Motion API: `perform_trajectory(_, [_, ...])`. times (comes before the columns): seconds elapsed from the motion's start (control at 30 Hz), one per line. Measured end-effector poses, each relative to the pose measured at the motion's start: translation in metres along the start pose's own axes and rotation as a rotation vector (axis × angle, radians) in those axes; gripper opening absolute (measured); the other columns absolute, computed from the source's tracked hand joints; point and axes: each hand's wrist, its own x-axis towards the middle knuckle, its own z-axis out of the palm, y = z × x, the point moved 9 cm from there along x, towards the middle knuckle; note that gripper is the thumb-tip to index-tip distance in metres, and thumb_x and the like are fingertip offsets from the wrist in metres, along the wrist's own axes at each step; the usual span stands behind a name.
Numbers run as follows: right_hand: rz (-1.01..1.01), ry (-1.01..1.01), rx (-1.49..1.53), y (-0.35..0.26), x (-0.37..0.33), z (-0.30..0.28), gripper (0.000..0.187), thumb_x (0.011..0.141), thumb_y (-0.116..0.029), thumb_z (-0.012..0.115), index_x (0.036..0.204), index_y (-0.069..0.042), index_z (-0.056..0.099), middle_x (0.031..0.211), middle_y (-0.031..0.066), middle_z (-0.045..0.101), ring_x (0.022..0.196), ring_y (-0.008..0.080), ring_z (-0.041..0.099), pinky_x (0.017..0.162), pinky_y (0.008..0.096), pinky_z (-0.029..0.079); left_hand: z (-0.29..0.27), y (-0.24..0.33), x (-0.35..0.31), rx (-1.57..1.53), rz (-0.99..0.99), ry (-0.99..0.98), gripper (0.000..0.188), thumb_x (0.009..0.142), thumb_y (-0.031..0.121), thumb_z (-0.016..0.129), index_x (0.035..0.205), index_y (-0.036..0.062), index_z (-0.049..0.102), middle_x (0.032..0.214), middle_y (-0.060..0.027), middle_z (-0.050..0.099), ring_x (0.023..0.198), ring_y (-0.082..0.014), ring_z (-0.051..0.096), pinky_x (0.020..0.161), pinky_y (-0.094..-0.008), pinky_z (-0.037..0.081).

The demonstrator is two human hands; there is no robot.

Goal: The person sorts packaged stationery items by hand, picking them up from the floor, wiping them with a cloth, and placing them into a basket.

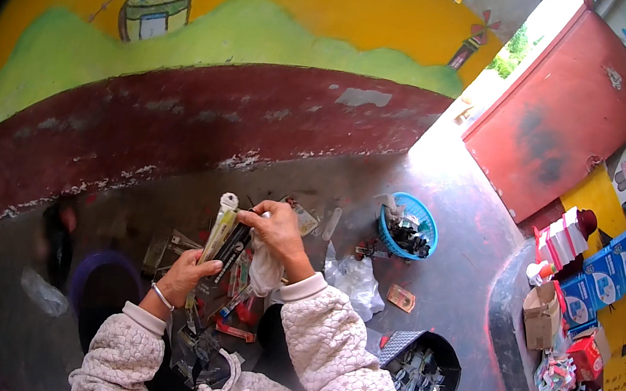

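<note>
My left hand [180,279] is closed around the lower ends of two long, slim items held side by side. One is a pale yellow packet [220,230] with a rounded whitish top; the other is a black packet [236,245] with light print. Coming in from the right, my right hand [281,232] pinches the upper end of the black packet. A white cloth [266,269] hangs under the right palm, apparently held by the curled fingers. Beneath my hands lies a loose heap of small packages [237,295] in mixed colours, partly hidden by my arms.
A blue basket [430,230] with dark items stands ahead right. Near my right elbow is a black bin [452,368] of small packages. A clear plastic bag [356,284] and a purple tub [86,274] flank the heap. Boxes [541,317] line the right ledge; a red door [563,113] stands ajar.
</note>
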Motion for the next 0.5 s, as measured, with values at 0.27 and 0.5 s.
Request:
perform_trajectory(0.27, [-0.469, 0.224, -0.039, -0.072, -0.034, 0.010, 0.020, 0.075, -0.019, 0.066, 0.075, -0.002, 0.056, 0.069, 0.0132, 0.057, 0.065, 0.0276, 0.058, 0.060, 0.0330, 0.045, -0.009, 0.017, -0.007, 0.163, 0.087, 0.173, 0.013, 0.078, 0.013, 0.062, 0.082, 0.0012, 0.061, 0.070, 0.0038, 0.056, 0.061, -0.0038, 0.049, 0.056, -0.0206, 0.040])
perform_trajectory(0.5, [-0.557, 0.348, -0.115, -0.068, -0.021, 0.007, 0.017, 0.078, -0.017, 0.060, 0.073, -0.003, 0.052, 0.069, 0.0153, 0.054, 0.065, 0.0336, 0.055, 0.058, 0.0380, 0.043, -0.005, 0.034, -0.013, 0.113, 0.227, 0.133, 0.012, 0.079, 0.014, 0.061, 0.080, 0.0019, 0.060, 0.071, 0.0050, 0.054, 0.063, -0.0036, 0.046, 0.057, -0.0209, 0.038])
